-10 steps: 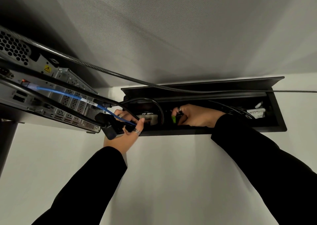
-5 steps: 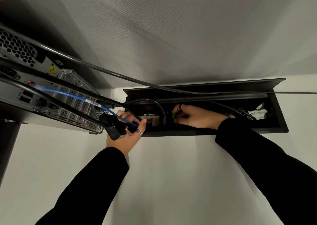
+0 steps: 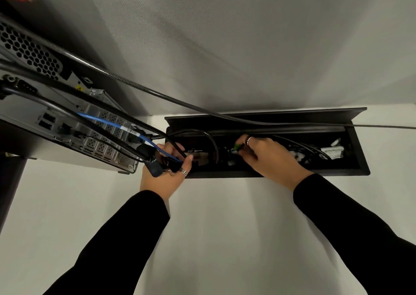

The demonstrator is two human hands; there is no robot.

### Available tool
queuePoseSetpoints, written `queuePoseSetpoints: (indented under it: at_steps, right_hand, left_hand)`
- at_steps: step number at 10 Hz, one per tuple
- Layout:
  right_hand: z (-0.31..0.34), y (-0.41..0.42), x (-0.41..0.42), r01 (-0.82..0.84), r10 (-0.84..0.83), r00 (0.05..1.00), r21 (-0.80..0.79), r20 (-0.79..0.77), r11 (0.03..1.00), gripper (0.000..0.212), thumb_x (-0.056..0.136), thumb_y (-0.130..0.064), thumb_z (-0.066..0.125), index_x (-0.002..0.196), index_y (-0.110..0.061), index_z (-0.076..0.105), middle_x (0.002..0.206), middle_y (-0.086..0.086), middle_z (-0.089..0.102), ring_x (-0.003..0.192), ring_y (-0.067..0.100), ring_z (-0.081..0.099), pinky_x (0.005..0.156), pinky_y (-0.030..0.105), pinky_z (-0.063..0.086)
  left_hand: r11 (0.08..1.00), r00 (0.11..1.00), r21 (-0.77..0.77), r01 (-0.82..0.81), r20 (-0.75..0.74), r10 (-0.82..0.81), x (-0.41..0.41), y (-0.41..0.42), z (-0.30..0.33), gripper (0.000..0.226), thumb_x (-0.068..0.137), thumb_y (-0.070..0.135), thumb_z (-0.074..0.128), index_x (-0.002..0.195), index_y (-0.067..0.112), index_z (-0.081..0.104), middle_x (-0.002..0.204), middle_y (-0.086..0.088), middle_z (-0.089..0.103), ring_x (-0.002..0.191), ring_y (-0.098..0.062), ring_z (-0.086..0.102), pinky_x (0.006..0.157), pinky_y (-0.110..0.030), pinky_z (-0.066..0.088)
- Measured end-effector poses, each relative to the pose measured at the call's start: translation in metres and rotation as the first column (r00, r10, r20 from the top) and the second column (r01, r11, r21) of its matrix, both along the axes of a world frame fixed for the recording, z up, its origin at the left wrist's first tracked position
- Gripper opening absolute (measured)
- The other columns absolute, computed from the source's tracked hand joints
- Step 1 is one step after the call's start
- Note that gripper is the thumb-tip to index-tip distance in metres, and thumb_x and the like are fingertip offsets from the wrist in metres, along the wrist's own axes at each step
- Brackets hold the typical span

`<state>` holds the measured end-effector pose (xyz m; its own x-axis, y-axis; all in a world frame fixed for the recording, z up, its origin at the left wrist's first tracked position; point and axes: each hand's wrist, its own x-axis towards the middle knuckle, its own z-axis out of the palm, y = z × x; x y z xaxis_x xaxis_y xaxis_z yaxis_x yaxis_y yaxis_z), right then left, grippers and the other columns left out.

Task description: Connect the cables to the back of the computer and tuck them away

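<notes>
The computer (image 3: 56, 105) lies at the left with its rear panel facing me. A blue cable (image 3: 108, 121) and several black cables (image 3: 105, 107) run from its ports toward the open black cable tray (image 3: 360, 159) set into the white desk. My left hand (image 3: 166, 177) grips the bundle of black cables and the blue one at the tray's left end, beside a thick black plug (image 3: 154, 168). My right hand (image 3: 267, 157) is inside the tray, its fingers pinching a small plug with a green tip (image 3: 236, 147).
A thick grey braided cable (image 3: 180, 102) stretches from the computer across the tray's raised lid (image 3: 270, 116) to the right edge. A black cable loop (image 3: 211, 141) arches inside the tray. White labels and more cables (image 3: 333, 152) fill its right end. A grey partition (image 3: 225, 35) stands behind the desk.
My view has shifted slightly, so the computer and tray sit a little lower and to the right. My right hand has reached a bit deeper into the tray. The left hand keeps its grip.
</notes>
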<state>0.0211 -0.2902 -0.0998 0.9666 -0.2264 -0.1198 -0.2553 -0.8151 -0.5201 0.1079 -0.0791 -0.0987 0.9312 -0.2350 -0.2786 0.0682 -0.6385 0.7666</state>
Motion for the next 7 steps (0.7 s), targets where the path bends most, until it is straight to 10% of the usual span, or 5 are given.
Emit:
queuePoseSetpoints:
  at_steps: [4, 7]
  right_hand:
    - [0.009, 0.005, -0.028, 0.121, -0.12, 0.992, 0.023, -0.024, 0.992, 0.031, 0.092, -0.018, 0.05, 0.123, -0.017, 0.052, 0.112, 0.01, 0.063, 0.101, 0.027, 0.06, 0.083, 0.036, 0.05]
    - [0.029, 0.016, -0.056, 0.186, -0.187, 0.982, -0.016, -0.011, 0.982, 0.038, 0.091, -0.015, 0.052, 0.128, -0.013, 0.048, 0.127, 0.012, 0.055, 0.12, 0.029, 0.047, 0.101, 0.048, 0.039]
  left_hand:
    - [0.984, 0.952, 0.072, 0.166, 0.249, -0.179, 0.008, 0.006, -0.005, 0.023, 0.079, 0.035, 0.069, 0.089, 0.026, 0.049, 0.071, 0.023, 0.05, 0.063, 0.015, 0.048, 0.057, 0.006, 0.033]
    - [0.974, 0.955, -0.025, 0.224, 0.203, -0.214, -0.015, 0.016, 0.01, 0.037, 0.081, 0.015, 0.068, 0.113, 0.009, 0.051, 0.11, -0.004, 0.05, 0.111, -0.023, 0.047, 0.092, -0.028, 0.038]
